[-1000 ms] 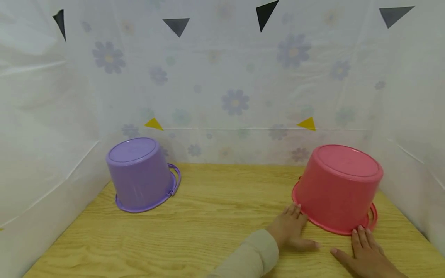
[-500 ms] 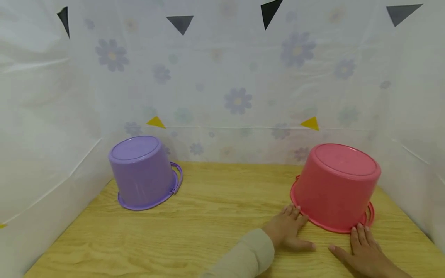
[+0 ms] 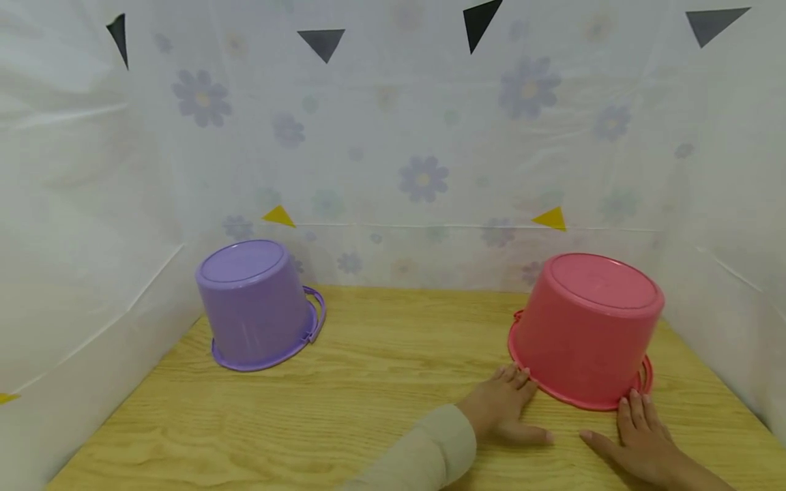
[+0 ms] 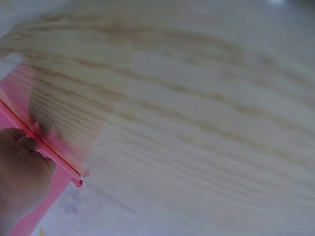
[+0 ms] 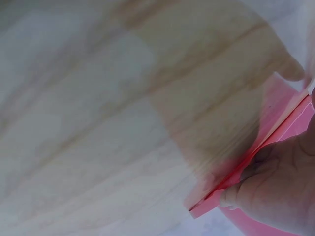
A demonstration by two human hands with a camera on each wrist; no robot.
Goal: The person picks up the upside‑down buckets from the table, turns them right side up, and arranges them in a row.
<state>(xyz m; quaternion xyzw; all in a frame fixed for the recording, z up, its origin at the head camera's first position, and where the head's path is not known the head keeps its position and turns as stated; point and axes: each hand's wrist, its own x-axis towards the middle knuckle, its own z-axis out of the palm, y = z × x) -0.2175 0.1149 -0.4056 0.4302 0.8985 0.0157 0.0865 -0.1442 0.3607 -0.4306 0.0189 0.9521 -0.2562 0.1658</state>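
An upside-down red bucket stands on the right of the wooden table, base up. At the left front of its rim are the fingertips of my left hand, fingers outstretched and thumb spread to the right. My right hand touches the front right of the rim near the bucket's handle, its fingers extended and its thumb pointing left. In the left wrist view, the fingers meet the red rim low on the left. The right wrist view shows the right hand against the rim too.
A purple bucket, likewise upside down, stands at the back left with its handle out to the right. Pale sheeting with flowers rises behind the table, and plain white sheeting flanks both sides.
The red bucket has slid a little to the left across the table, with both hands staying at its rim. The view has shifted slightly; the purple bucket keeps its place.
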